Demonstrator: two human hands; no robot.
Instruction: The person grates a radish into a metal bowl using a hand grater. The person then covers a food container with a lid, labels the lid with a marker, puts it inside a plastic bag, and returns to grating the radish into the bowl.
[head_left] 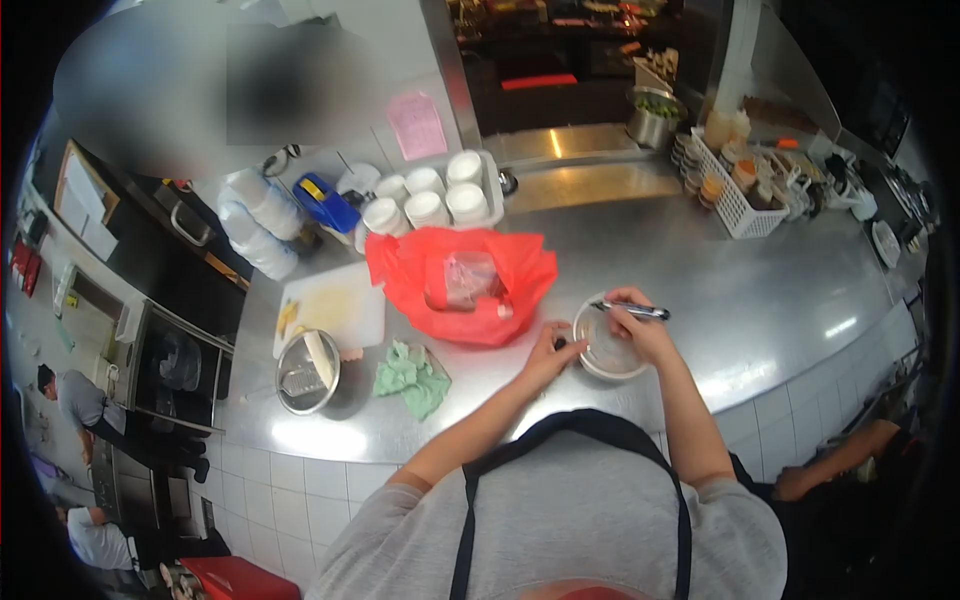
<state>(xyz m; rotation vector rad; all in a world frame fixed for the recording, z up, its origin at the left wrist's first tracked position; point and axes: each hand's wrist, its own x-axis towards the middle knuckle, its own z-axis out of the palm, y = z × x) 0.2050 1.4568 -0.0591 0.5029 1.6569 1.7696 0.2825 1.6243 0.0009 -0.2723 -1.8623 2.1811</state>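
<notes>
In the head view a round white tub [612, 370] with a pale, cloudy top stands on the steel counter in front of me. My right hand [637, 328] is over the tub, its fingers closed around a slim silver-and-dark marker [652, 313]. At the tub's left side is my left hand [553, 352], its fingers closed near the rim. A small dark piece [560, 343] shows at those fingers; its kind is unclear. Left of the tub sits an open red plastic bag [455, 318] with a clear bag of something inside.
A green cloth [413, 380], a metal bowl [292, 400] with a grater-like tool inside and a white cutting board [355, 300] lie to the left. White containers [425, 208] fill a tray behind. A white basket [742, 215] of bottles stands back right. Other people work nearby.
</notes>
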